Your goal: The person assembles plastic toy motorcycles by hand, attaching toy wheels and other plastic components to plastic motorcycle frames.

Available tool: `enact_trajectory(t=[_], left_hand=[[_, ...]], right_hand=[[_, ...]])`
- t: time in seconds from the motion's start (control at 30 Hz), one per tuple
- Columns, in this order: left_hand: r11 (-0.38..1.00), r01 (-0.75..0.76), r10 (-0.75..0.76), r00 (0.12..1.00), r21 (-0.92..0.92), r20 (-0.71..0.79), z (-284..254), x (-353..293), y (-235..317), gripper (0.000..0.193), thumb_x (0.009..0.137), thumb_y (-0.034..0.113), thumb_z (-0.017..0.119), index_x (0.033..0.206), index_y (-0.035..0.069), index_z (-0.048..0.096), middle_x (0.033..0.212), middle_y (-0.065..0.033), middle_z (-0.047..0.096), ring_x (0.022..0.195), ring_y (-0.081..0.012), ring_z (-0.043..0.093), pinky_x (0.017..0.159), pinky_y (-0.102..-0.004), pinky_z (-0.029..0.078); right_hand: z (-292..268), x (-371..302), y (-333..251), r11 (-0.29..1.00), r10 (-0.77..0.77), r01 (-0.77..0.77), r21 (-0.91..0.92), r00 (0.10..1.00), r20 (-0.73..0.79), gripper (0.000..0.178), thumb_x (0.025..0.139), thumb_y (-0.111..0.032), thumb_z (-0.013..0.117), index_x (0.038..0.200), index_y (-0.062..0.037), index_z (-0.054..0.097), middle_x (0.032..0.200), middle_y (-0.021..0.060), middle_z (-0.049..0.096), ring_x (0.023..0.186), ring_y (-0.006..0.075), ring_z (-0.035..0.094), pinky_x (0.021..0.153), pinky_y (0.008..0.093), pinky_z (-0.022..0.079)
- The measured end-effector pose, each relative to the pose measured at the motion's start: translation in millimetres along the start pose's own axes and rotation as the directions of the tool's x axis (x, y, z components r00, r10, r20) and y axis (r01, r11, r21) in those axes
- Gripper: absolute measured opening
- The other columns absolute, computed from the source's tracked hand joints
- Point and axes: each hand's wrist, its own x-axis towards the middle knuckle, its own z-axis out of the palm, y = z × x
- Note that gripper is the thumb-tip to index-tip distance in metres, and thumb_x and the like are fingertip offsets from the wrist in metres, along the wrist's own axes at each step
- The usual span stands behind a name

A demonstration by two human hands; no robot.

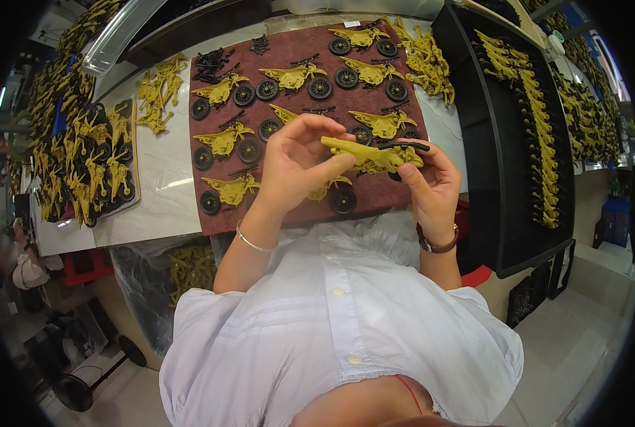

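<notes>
Between my two hands, above a dark red mat (303,99), I hold a yellow toy motorcycle body (374,158) with a black handlebar (403,145) at its right end. My left hand (300,160) grips the pointed tail end, thumb along its near side. Around the front end, beside the handlebar, the fingers and thumb of my right hand (435,181) are closed. No wheels show on the held body. Beneath and beyond my hands, toy motorcycles with black wheels lie in rows on the mat, such as one yellow motorcycle (221,141) at the left. My hands partly cover several of them.
Small black parts (213,64) are heaped at the mat's far left corner. Yellow bodies are piled at the far right (428,64) and far left (162,89). A tray of motorcycles (134,181) stands at left; a black bin (499,213) with a row of yellow bodies stands at right.
</notes>
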Motion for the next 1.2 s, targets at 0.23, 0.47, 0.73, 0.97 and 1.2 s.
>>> enact_trajectory(t=[0.23, 0.47, 0.73, 0.97, 1.2], left_hand=[[0.774, 0.050, -0.210, 0.961, 0.631, 0.182, 8, -1, 26, 0.035, 0.071, 0.007, 0.076, 0.105, 0.000, 0.066, 0.091, -0.0103, 0.066, 0.083, -0.0156, 0.064, 0.072, -0.0283, 0.052], [0.800, 0.022, -0.166, 0.968, 0.600, 0.187, 12, -8, 11, 0.030, 0.073, 0.010, 0.075, 0.101, 0.000, 0.067, 0.088, -0.0117, 0.068, 0.074, -0.0169, 0.063, 0.066, -0.0280, 0.048], [0.892, -0.013, -0.093, 0.973, 0.452, 0.213, 27, -10, 5, 0.035, 0.076, 0.000, 0.068, 0.110, -0.002, 0.062, 0.098, -0.0085, 0.069, 0.084, -0.0134, 0.064, 0.076, -0.0258, 0.050], [0.748, -0.055, -0.151, 0.956, 0.662, 0.251, 28, 10, -5, 0.037, 0.077, 0.013, 0.073, 0.110, -0.001, 0.063, 0.095, -0.0154, 0.069, 0.085, -0.0254, 0.068, 0.074, -0.0312, 0.051], [0.547, -0.113, -0.291, 0.903, 0.829, 0.315, 54, 31, -47, 0.044, 0.078, 0.023, 0.072, 0.110, -0.004, 0.059, 0.096, -0.0213, 0.065, 0.089, -0.0362, 0.064, 0.077, -0.0396, 0.049]], right_hand=[[-8, -1, -3, 0.911, -0.035, 0.134, -0.390, 0.968, 0.250, 0.031, 0.077, 0.000, 0.074, 0.106, 0.0052, 0.064, 0.105, 0.0101, 0.065, 0.094, 0.0150, 0.061, 0.082, 0.0274, 0.048], [-1, -5, -9, 0.964, -0.094, 0.130, -0.232, 0.983, 0.160, 0.045, 0.074, 0.007, 0.073, 0.116, 0.0059, 0.056, 0.109, 0.0129, 0.062, 0.102, 0.0160, 0.060, 0.077, 0.0250, 0.057], [-4, -8, -15, 0.982, -0.083, 0.101, -0.159, 0.990, 0.118, 0.046, 0.074, 0.007, 0.073, 0.116, 0.0046, 0.054, 0.105, 0.0126, 0.062, 0.101, 0.0158, 0.061, 0.079, 0.0251, 0.055], [-31, 6, -12, 0.991, 0.024, -0.003, -0.134, 0.988, 0.155, 0.042, 0.078, 0.001, 0.073, 0.116, 0.0029, 0.056, 0.108, 0.0089, 0.061, 0.098, 0.0153, 0.060, 0.083, 0.0305, 0.052], [-58, 63, -5, 0.416, -0.348, 0.143, -0.898, 0.938, -0.011, 0.036, 0.087, -0.013, 0.064, 0.118, 0.0014, 0.055, 0.111, 0.0178, 0.059, 0.094, 0.0292, 0.062, 0.080, 0.0378, 0.051]])
